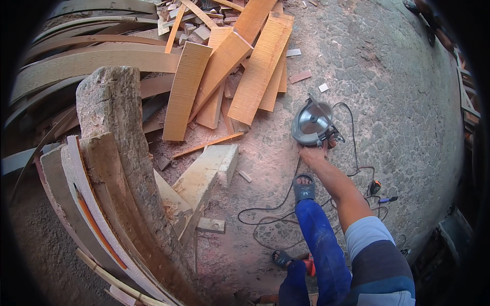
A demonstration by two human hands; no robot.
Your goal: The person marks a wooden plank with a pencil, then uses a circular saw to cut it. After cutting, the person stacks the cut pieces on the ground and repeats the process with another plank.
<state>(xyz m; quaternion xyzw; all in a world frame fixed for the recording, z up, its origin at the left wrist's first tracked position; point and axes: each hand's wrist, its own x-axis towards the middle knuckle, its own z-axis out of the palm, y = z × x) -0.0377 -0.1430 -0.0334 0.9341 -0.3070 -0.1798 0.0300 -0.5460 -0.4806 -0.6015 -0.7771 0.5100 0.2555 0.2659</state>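
While your blue trouser legs (322,242) and 2 sandaled feet take up the near ground, mind the power cord (354,137) looping around them; its slack could snag a step or reach the blade. Just beyond your forward sandal (304,192), your right hand (314,153) is closed around the circular saw (311,121), though the saw's body hides part of the grip. Your left hand is out of sight, so I cannot tell its grip. The saw lies flat-side up, its disc facing you; whether it touches the concrete floor (408,107) is unclear. To handle it well, hold the handle firmly, point the disc's edge away from that foot, and let the cord trail behind. To your left, the rough timber post (115,107) and curved planks (97,209) form a hard edge, so swing away from them. Farther on, sawn boards (188,92) overlap in a loose heap with jutting ends. Your broadest room is the concrete ahead-right, up to the other person (431,20) at the far edge.
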